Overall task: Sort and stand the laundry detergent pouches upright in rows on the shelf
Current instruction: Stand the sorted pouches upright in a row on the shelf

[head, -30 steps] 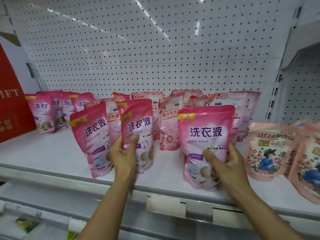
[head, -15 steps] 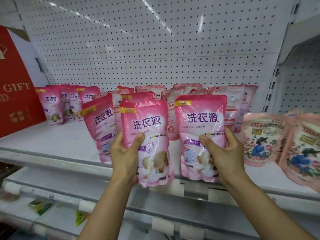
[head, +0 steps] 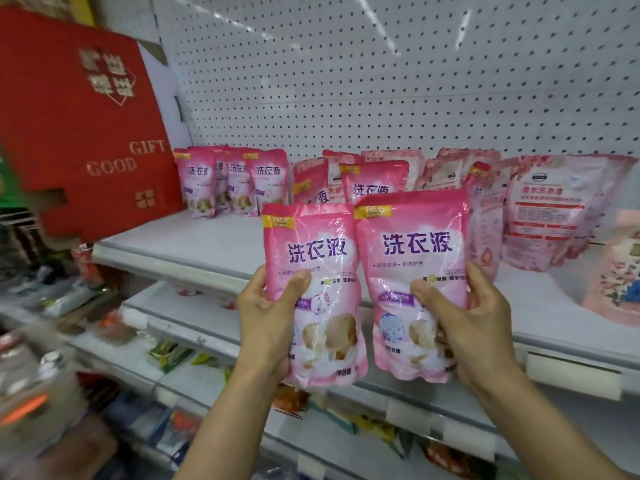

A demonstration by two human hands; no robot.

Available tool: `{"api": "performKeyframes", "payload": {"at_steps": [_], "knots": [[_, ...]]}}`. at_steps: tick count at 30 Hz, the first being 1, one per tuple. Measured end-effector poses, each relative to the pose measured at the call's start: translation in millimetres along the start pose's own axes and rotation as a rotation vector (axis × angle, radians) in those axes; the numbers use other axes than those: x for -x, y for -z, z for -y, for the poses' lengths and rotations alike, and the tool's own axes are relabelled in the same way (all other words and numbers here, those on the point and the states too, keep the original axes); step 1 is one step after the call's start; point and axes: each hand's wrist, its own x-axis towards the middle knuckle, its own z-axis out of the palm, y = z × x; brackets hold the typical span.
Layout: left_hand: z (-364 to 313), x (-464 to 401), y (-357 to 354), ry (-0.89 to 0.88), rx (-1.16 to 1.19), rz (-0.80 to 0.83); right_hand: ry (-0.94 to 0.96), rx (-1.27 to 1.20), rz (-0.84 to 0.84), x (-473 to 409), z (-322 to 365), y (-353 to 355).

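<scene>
Two pouches (head: pixel 311 292) lifted off shelf (head: pixel 194 251)

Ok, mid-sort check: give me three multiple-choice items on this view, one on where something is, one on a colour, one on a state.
1. Where is the red gift box?
A. At the shelf's left end
B. At the shelf's right end
C. On the floor

2. What colour are the big characters on the two held pouches?
A. Green
B. Purple
C. Black

3. What state is the left hand in?
A. Open and idle
B. Flat on the shelf
C. Gripping a pouch

Answers:
1 A: it stands left of the back-left row of pouches.
2 B: purple print on the left pouch and right pouch.
3 C: thumb across the front, like the right hand.
</scene>
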Motion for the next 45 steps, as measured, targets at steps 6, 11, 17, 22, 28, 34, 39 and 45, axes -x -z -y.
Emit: {"api": "performKeyframes", "payload": {"at_steps": [6,11,17,22,28,34,39,45], "knots": [[-34,-41,105,-0.002,-0.026,-0.008,-0.006,-0.016,0.063,16,-21,-116],[-64,-88,205,-0.021,-0.065,-0.008,-0.081,-0.103,0.076,27,-56,-222],[-83,-148,284,-0.007,-0.088,-0.038,-0.129,-0.146,0.02,18,-88,-313],[-85,-201,305,-0.004,-0.067,-0.021,-0.054,-0.129,-0.054,-36,-102,-356],[-76,-277,305,-0.058,-0.071,-0.029,0.046,-0.073,-0.092,-139,-132,-397],[-68,-356,296,-0.057,-0.051,-0.033,0.056,0.019,-0.138,-240,-180,-435],[-57,-407,286,-0.066,-0.029,-0.062,0.104,0.058,-0.191,-296,-209,-463],[-45,-437,283,-0.038,-0.016,-0.057,0.101,0.029,-0.171,-321,-233,-484]]}}
